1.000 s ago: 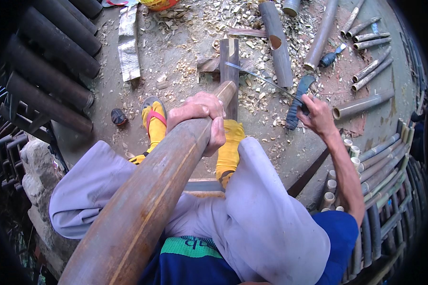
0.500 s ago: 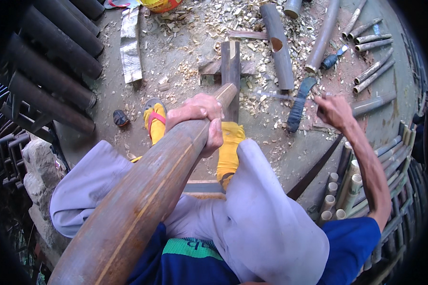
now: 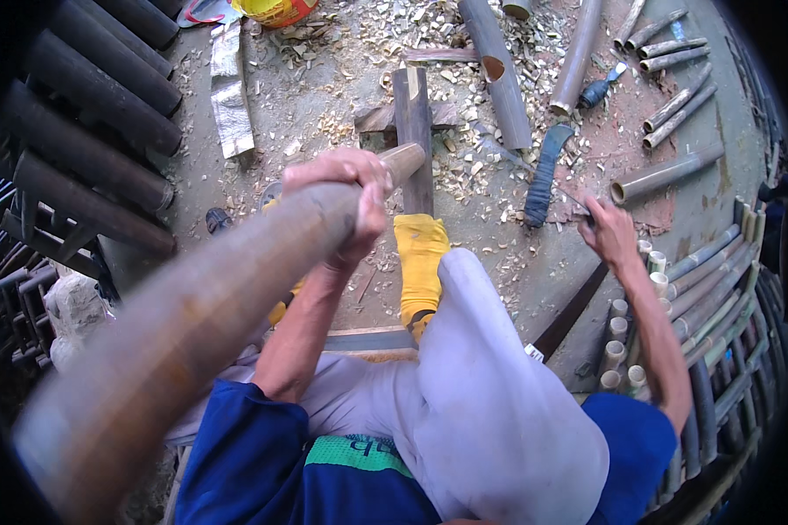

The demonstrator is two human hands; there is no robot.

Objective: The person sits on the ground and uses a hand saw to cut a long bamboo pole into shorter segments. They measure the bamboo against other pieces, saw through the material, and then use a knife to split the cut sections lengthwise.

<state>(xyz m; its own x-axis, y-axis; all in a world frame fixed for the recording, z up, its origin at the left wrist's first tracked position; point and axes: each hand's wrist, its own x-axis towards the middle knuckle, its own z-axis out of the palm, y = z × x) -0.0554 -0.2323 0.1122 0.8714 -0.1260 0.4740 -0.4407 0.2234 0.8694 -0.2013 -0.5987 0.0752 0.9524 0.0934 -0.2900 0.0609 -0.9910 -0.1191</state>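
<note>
Bamboo pole (image 3: 206, 302) at 8 o'clock, tube row (image 3: 105, 96) at 10, shavings (image 3: 416, 31) on floor (image 3: 534, 280) at 12, sticks (image 3: 672, 58) at 2, bamboo stack (image 3: 718, 350) at 4

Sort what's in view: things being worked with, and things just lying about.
In use:
large bamboo pole, in the left hand
thin blurred tool, in the right hand
perhaps the dark tube by the pole's tip

Apparently lying about:
black-wrapped object
tube with a hole
bamboo sticks
wood chips

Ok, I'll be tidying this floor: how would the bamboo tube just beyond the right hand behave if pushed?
The bamboo tube beyond the right hand would probably roll, its sides being rounded. It looks light for its size, since its open end shows a hollow. It is likely stiff, given its woody-looking wall.
</note>
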